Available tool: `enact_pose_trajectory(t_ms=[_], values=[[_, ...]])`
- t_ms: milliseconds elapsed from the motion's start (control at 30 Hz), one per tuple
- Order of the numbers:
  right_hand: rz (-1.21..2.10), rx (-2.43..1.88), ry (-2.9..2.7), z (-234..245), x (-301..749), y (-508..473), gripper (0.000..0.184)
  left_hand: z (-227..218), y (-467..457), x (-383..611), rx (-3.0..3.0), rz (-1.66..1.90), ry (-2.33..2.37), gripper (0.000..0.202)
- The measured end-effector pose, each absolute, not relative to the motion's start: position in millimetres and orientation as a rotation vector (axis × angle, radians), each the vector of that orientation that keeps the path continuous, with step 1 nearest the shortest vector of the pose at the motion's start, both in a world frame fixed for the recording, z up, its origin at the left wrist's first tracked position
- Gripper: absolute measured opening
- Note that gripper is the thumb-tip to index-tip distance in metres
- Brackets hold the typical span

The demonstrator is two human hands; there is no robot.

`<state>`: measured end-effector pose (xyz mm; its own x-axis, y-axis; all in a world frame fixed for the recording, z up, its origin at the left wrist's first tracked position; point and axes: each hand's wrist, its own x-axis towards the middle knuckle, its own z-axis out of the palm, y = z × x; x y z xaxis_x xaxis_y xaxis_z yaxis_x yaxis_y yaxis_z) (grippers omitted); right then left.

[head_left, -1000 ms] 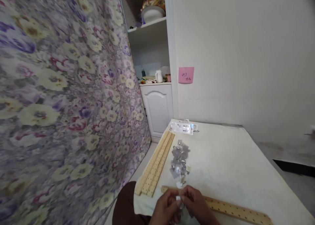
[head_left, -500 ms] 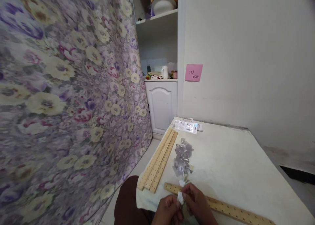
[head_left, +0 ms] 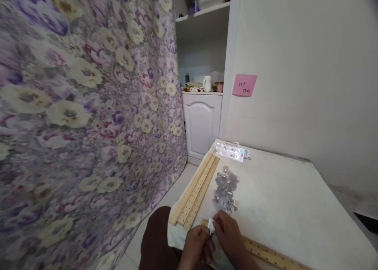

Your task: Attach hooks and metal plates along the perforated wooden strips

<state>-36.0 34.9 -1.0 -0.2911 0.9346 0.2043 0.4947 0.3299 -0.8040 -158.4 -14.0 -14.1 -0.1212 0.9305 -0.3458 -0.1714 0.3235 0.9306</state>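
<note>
Left hand [head_left: 196,241] and right hand [head_left: 226,230] pinch a white piece [head_left: 210,225], perhaps for steadiness. Beyond the fingers, small packets [head_left: 225,191] lie near, probably for easy reach.

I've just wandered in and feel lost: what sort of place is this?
Probably a room in a home: a floral curtain, a white cabinet door and a white jug above it.

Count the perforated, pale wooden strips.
4 perforated, pale wooden strips: a left strip, middle strip and right strip lie side by side along the left edge of the white-topped table; a crosswise strip lies nearer, partly hidden by the right hand. Others may be hidden.
</note>
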Motion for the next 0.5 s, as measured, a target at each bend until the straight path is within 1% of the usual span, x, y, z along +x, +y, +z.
enact_pose_trajectory(t_ms=[300, 500], values=[[0.697, -1.272, -1.91, -12.3, -45.1, 43.9, 0.013, -17.2, -11.1, -155.6, 0.651, 1.18, 1.395, 0.024], [0.636, -1.323, -1.944, -14.6, -46.0, 45.5, 0.014, -22.4, -17.4, -157.8, 0.789, 1.225, 1.476, 0.03]])
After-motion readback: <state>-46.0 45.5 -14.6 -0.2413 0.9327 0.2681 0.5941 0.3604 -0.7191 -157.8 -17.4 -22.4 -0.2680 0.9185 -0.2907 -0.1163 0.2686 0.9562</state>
